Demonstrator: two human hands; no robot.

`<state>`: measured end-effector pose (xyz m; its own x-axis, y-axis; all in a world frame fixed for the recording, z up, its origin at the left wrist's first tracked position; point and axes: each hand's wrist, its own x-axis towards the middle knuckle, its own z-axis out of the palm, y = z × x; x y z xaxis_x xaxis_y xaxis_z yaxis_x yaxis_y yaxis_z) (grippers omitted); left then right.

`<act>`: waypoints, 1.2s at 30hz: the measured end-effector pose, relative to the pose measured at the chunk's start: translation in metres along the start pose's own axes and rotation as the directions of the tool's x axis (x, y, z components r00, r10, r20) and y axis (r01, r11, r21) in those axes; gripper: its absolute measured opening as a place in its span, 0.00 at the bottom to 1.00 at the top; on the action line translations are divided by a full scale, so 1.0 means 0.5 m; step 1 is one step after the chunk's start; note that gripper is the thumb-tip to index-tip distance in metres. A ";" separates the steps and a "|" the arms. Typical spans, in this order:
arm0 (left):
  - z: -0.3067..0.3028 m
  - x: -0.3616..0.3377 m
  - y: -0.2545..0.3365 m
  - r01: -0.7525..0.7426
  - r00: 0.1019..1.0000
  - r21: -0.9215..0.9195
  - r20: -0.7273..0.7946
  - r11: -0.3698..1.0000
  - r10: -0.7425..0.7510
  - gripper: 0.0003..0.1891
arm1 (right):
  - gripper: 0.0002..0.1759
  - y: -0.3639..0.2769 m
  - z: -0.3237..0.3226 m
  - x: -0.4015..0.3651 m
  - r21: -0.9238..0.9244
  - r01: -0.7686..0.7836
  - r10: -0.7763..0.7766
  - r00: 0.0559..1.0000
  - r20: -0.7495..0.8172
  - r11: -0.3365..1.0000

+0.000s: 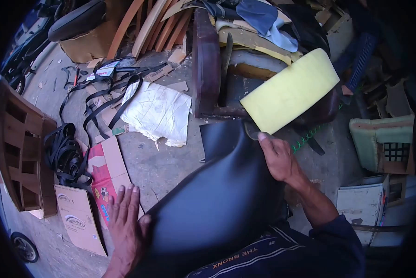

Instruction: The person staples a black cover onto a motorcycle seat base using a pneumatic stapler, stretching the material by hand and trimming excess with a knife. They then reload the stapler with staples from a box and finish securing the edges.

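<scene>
A large sheet of smooth black leather-like upholstery material (pixel 208 204) spreads in front of my body, with a fold rising toward its far corner. My right hand (pixel 278 157) is closed on that far corner, thumb on top, close to the lower end of a pale yellow foam slab (pixel 291 90). Along the sheet's left edge lies my left hand (pixel 127 227), fingers stretched out and thumb at the edge. Part of a flattened red and brown carton (pixel 107 171) shows beyond its fingertips.
Behind the foam stands a dark, partly stripped seat frame (pixel 205 65). Black webbing (pixel 64 153) lies coiled at left, near a wooden frame (pixel 22 153) and a cardboard piece (pixel 80 220). White crumpled fabric (pixel 157 111) is on the floor. A green padded piece (pixel 379 139) stands right.
</scene>
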<state>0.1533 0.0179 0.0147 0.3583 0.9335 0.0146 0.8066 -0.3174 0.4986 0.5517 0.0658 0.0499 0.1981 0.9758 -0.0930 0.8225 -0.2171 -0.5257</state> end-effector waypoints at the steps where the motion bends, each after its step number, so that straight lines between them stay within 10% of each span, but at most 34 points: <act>1: -0.002 -0.006 0.074 0.015 0.999 -0.317 0.054 0.948 0.002 0.36 | 0.35 -0.014 0.011 0.000 0.032 0.031 -0.030 0.999 -0.033 0.999; 3: 0.048 -0.032 0.170 -0.395 0.909 0.226 0.233 0.891 0.344 0.43 | 0.34 -0.013 0.033 0.006 -0.017 0.035 -0.035 0.999 -0.015 0.999; 5: 0.072 0.000 0.243 -0.373 0.912 -0.048 0.164 0.927 0.376 0.44 | 0.36 -0.024 0.060 0.013 -0.001 0.044 -0.044 0.998 -0.039 0.999; 8: 0.098 0.100 0.340 -0.740 0.653 0.086 0.335 0.668 0.680 0.42 | 0.38 -0.014 0.067 0.016 0.061 0.037 -0.041 0.997 0.069 0.997; 13: 0.092 0.112 0.326 -0.852 0.511 0.152 0.455 0.501 0.729 0.36 | 0.39 0.027 0.033 0.029 0.130 0.216 -0.237 0.956 0.175 0.968; 14: 0.082 0.116 0.272 -0.890 0.357 -0.156 0.346 0.428 0.868 0.36 | 0.43 0.010 -0.009 0.016 0.107 0.186 -0.205 0.956 0.208 0.977; 15: 0.066 0.120 0.212 -0.851 0.220 -0.443 0.184 0.280 0.958 0.35 | 0.43 0.024 -0.018 0.032 0.119 0.201 -0.221 0.956 0.191 0.972; 17: 0.029 0.145 0.082 -0.633 0.663 -0.471 0.080 0.614 0.744 0.30 | 0.45 0.054 -0.046 0.062 0.125 0.052 -0.094 0.928 0.360 0.991; 19: -0.002 0.178 0.170 -0.061 0.939 -0.660 0.216 0.749 0.268 0.35 | 0.46 -0.009 -0.086 0.102 0.319 -0.065 -0.140 0.805 0.577 0.946; 21: 0.028 0.239 0.166 -0.244 0.866 -0.588 0.226 0.771 0.446 0.37 | 0.48 -0.093 -0.090 0.151 -0.021 0.260 -0.199 0.787 0.584 0.965; 23: 0.056 0.305 0.126 0.258 0.781 -0.846 0.467 0.467 0.415 0.37 | 0.42 -0.158 -0.045 0.194 -0.219 0.326 -0.095 0.726 0.681 0.920; 25: 0.141 0.362 0.056 0.544 0.572 -0.790 0.596 0.283 0.564 0.36 | 0.34 -0.153 0.016 0.202 -0.183 0.377 -0.195 0.765 0.613 0.908; 27: 0.299 0.348 0.023 0.777 0.579 -0.613 0.607 -0.142 0.545 0.26 | 0.29 -0.166 0.031 0.215 -0.335 0.494 -0.235 0.777 0.584 0.802; 30: 0.282 0.331 0.150 0.711 0.703 -0.702 0.710 -0.041 0.032 0.24 | 0.25 -0.159 0.039 0.256 -0.249 0.405 -0.263 0.851 0.455 0.880; 36: 0.307 0.348 0.139 0.761 0.645 -0.648 0.762 0.044 0.057 0.24 | 0.21 -0.077 0.085 0.333 -0.042 0.471 -0.444 0.854 0.272 0.881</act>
<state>0.3436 0.1325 -0.0810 0.6353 0.4574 -0.6222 0.0032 0.8042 0.5944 0.5306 0.2379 0.0186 -0.3407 0.9371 -0.0763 0.8405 0.2672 -0.4713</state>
